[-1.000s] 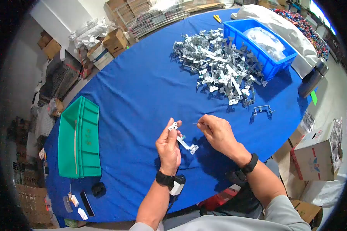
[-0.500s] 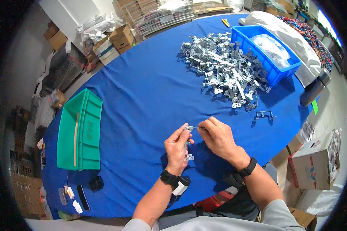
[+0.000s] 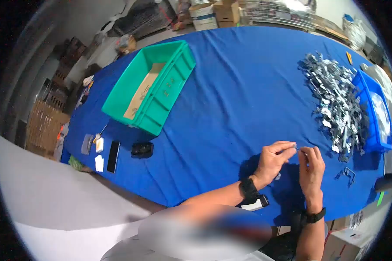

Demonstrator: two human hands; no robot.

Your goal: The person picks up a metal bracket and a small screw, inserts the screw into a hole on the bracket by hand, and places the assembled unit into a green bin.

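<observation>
Small metal piece sits pinched in the left hand fingertips, raised above the blue table at its near right edge. The right hand meets it with fingertips drawn narrow (what they grip is too small to tell). A pile of metal parts lies just beyond; a green bin sits far left.

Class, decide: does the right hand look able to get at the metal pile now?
Probably yes: only bare cloth lies between the right hand and the pile, though its fingers are pinched shut.
</observation>
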